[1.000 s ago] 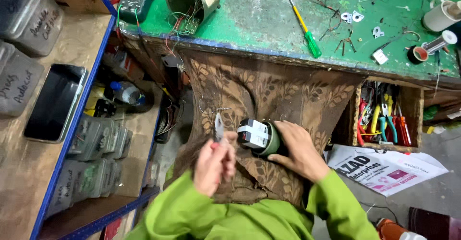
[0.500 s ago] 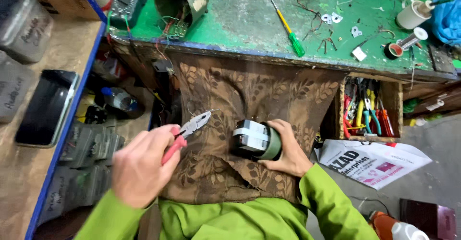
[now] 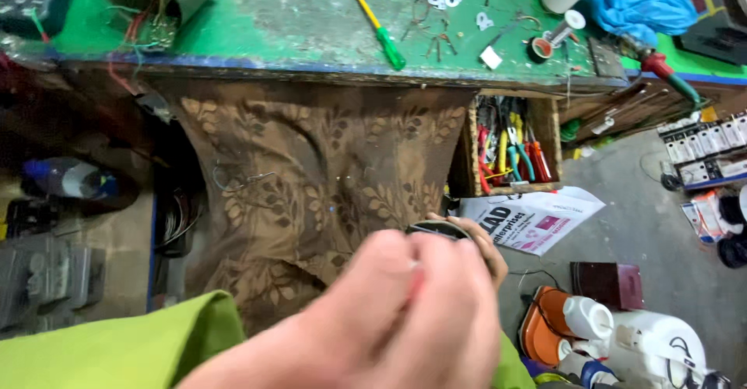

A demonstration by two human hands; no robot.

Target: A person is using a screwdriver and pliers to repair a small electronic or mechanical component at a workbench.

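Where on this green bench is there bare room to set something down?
The green bench is bare between the wire tangle and the yellow-and-green screwdriver. Right of the screwdriver it is crowded: small metal parts, tape rolls, blue cloth.

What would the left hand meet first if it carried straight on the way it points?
Probably the right hand and the dark round part it holds, just beyond the blurred left hand; depth is unclear.

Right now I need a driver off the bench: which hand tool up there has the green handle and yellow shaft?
The screwdriver lying diagonally on the green benchtop, alone mid-bench. The other hand tools stand bunched in the wooden box under the bench edge.
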